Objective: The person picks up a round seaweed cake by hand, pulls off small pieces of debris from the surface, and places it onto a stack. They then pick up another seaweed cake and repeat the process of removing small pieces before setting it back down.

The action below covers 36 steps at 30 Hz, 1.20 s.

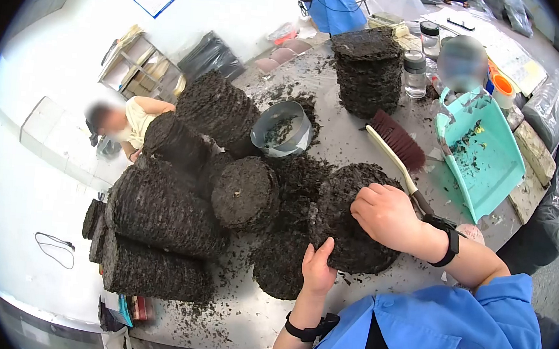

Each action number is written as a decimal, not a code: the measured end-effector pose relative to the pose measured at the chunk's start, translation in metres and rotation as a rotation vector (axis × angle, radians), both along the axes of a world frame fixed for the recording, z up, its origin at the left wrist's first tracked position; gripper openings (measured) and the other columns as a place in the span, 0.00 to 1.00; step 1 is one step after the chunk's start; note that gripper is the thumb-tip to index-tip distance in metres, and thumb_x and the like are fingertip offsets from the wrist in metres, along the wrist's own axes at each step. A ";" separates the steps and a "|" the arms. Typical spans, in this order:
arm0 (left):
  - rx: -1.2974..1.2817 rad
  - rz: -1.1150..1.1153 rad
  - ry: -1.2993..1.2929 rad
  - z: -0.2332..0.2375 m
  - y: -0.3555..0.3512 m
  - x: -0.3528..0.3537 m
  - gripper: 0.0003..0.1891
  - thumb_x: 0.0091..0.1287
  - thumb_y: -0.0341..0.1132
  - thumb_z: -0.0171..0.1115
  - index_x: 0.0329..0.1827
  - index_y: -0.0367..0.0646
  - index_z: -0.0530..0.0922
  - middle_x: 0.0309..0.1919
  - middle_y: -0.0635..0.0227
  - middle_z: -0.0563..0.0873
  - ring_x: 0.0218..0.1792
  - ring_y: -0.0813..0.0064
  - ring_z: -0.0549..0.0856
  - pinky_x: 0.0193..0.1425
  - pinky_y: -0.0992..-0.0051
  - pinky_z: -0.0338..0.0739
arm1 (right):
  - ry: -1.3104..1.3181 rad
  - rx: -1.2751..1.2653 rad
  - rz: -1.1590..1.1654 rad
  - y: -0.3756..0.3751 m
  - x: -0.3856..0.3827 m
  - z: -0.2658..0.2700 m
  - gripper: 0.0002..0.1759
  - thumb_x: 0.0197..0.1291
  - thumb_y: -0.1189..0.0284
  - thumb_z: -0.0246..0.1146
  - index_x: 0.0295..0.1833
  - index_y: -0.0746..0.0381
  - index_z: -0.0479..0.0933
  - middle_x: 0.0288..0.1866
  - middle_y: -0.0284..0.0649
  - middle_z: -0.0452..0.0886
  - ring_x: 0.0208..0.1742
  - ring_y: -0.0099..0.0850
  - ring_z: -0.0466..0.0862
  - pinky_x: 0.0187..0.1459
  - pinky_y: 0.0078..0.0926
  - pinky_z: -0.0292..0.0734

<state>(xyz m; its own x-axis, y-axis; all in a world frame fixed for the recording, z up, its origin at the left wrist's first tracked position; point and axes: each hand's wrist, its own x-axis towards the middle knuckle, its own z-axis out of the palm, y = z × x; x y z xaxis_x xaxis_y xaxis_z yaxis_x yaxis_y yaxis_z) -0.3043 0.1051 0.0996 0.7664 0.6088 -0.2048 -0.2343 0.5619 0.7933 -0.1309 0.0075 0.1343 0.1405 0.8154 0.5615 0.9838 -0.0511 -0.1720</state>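
Observation:
A thick round cake of dark, flaky dried seaweed lies in front of me. My left hand grips its near edge, thumb up along the rim and the other fingers partly hidden. Over its top, my right hand is closed with curled fingertips pressed to the surface; whatever they pinch is too small to make out. Just left of my left hand lies another round seaweed cake. Beyond the right hand rests a brush with dark red bristles and a pale handle.
Tall stacks of seaweed cakes fill the left side; another stack stands at the back. A clear round tub holds flakes. At right are a teal dustpan with scraps, glass jars and tape. A co-worker is across the table.

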 end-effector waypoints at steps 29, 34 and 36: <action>-0.018 0.035 -0.086 -0.003 -0.017 -0.007 0.27 0.69 0.29 0.50 0.72 0.37 0.61 0.65 0.56 0.74 0.65 0.59 0.74 0.70 0.57 0.68 | 0.366 0.249 0.226 -0.014 0.012 0.002 0.08 0.46 0.76 0.73 0.34 0.59 0.82 0.33 0.35 0.83 0.34 0.34 0.82 0.36 0.32 0.78; 0.021 0.007 -0.073 -0.010 -0.018 -0.014 0.28 0.68 0.27 0.51 0.72 0.36 0.60 0.65 0.56 0.73 0.65 0.60 0.74 0.71 0.57 0.68 | 0.365 0.180 0.119 -0.015 0.000 0.002 0.07 0.48 0.77 0.70 0.33 0.60 0.79 0.32 0.36 0.79 0.36 0.37 0.79 0.37 0.32 0.77; 0.063 -0.005 -0.075 -0.014 -0.018 -0.011 0.28 0.68 0.28 0.51 0.72 0.36 0.60 0.65 0.56 0.73 0.65 0.59 0.74 0.71 0.57 0.68 | 0.408 0.163 0.101 -0.018 0.001 0.001 0.07 0.49 0.78 0.69 0.33 0.61 0.77 0.33 0.36 0.79 0.36 0.37 0.79 0.38 0.32 0.76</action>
<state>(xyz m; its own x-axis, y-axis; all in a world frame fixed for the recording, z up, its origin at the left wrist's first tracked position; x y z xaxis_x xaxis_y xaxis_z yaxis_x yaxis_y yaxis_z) -0.3156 0.0874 0.0858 0.7816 0.6144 -0.1083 -0.2916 0.5133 0.8072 -0.1300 -0.0104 0.1349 0.3011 0.7418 0.5992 0.8327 0.1017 -0.5443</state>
